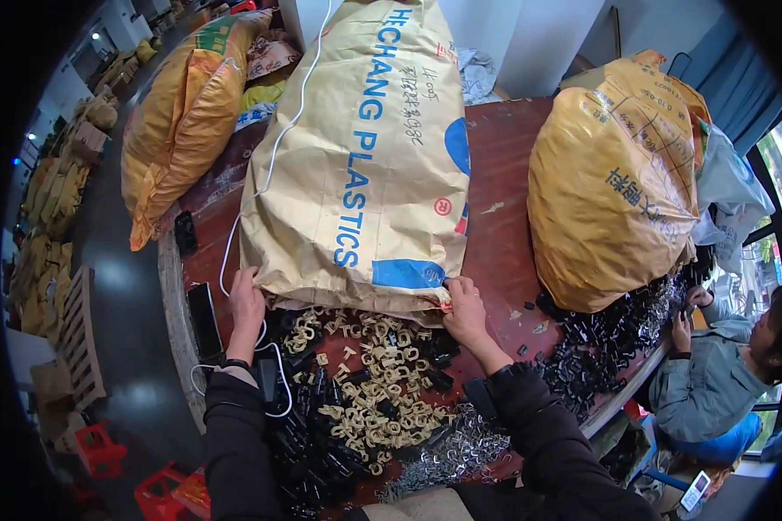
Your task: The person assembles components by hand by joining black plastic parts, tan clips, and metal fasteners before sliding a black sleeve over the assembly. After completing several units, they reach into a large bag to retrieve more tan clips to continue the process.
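Note:
A large beige sack (326, 200) with blue printing lies on the table, its mouth toward me. My left hand (247, 304) grips the left corner of its near edge, and my right hand (467, 309) has the right corner between its fingers. Just below the mouth spreads a heap of cream-coloured plastic ring-shaped pieces (387, 382). Black plastic parts (313, 460) lie on the heap's near left. Small silvery metal pieces (460, 453) are piled closer to me on the right. What the sack holds is hidden.
Full yellow sacks stand on the right (604, 208) and left (182, 130) of the dark red table (502, 208). A phone (203, 318) and white cable (280, 391) lie at the left edge. At right, a co-worker (712, 373) sits by black parts (582, 356). Red stools (101, 450) stand lower left.

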Demonstrator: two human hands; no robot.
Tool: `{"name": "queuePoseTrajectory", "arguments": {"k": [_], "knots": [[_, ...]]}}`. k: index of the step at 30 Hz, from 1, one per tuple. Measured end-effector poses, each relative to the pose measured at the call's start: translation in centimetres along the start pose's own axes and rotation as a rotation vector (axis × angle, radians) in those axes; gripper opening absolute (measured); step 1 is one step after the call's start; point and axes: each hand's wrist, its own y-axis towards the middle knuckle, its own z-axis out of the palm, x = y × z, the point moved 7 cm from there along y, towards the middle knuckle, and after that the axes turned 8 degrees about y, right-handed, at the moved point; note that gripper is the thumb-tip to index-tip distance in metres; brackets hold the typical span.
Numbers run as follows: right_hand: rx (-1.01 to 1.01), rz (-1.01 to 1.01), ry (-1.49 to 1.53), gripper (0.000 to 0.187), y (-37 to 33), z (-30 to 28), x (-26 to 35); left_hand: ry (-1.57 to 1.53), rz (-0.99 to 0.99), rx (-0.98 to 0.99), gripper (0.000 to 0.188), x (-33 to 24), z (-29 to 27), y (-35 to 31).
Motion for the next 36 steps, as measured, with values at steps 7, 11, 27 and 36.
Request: {"name": "queuePoseTrajectory", "arguments": {"k": [7,11,27,36], "knots": [[0.034,0.076,-0.158,0.041,0.3,1.5,-1.2,-0.284,-0.238,0.118,0.014,0.2,-0.1,2.3],[-0.033,0.095,-0.367,0.046,0.4,1.3,-1.8,-0.359,-0.234,0.157,0.015,-1.0,0.5,-0.8],[-0.009,0.090,-0.339,0.076,3.7,1.1,-3.6,-0.369,-0.268,0.267,0.017,-5.6,-2.3,-7.3],[-0.104,0.010,-0.380,0.068,5.9,2.9,-7.3,-0.456,-0.282,0.301,0.014,-9.2,-3.4,-8.7]]}}
